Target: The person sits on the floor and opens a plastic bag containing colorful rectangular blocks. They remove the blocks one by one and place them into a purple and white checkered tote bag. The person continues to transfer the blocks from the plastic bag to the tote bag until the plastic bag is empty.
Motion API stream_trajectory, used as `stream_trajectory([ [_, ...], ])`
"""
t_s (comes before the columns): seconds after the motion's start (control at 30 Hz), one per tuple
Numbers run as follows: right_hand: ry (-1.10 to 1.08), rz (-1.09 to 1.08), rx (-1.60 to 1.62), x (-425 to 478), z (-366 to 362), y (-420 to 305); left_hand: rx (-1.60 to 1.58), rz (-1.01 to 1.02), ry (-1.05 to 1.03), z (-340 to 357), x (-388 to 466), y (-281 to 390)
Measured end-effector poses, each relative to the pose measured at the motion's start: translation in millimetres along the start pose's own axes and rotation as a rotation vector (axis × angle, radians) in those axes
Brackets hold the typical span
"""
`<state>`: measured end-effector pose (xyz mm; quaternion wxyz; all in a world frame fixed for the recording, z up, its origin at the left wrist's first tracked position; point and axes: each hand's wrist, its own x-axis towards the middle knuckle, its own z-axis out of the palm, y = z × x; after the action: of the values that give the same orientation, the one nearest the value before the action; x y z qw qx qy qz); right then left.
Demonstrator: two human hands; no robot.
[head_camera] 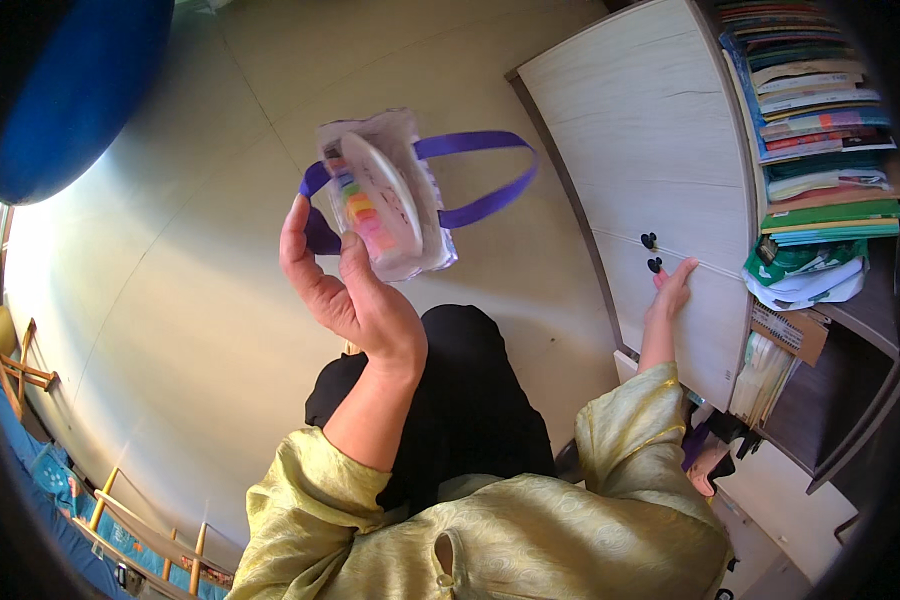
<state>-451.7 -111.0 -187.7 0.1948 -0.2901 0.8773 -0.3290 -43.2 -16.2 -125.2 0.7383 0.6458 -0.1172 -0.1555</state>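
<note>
My left hand (367, 300) grips one purple ribbon handle of a small gift bag (435, 202), holding it up over the floor. Its top is turned towards me, so I see a rounded white piece (382, 187) and a row of rainbow-coloured items (364, 206) inside. The second purple handle (495, 180) loops out to the right. My right hand (667, 296) rests on a white wood-grain cabinet door (660, 135), its fingers at the lower of two black mouse-head-shaped knobs (654, 264). Some of those fingers are hidden behind the hand.
Open shelves (825, 135) packed with books and folders adjoin the cabinet on the right. A big blue ball (82, 90) bulges in at upper left. Wooden-legged furniture (187, 555) stands at lower left, near a blue cloth (37, 525). Pale floor (195, 315) spreads ahead.
</note>
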Motion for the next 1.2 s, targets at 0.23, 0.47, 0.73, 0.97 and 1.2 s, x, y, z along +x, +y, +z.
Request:
stream_trajectory([
  [0.23,-0.030,0.032,0.033,16.4,-2.6,9.9,0.020,-0.163,0.039,9.6,-11.2,-0.9],
  [0.47,-0.048,0.207,-0.077,14.3,-8.6,-0.5,-0.024,-0.313,0.033,8.1,-6.0,-5.3],
  [0.73,-0.111,0.264,-0.124,18.8,-13.3,0.9,0.086,-0.198,0.158,0.9,-1.3,-4.8],
  [0.97,-0.143,0.311,-0.125,22.0,-11.3,-2.3,0.303,-0.002,0.016,-5.5,-17.6,2.9],
  [1.2,-0.127,0.168,-0.095,7.4,-5.0,-11.3,0.441,0.071,0.071,-14.9,-45.0,-5.7],
])
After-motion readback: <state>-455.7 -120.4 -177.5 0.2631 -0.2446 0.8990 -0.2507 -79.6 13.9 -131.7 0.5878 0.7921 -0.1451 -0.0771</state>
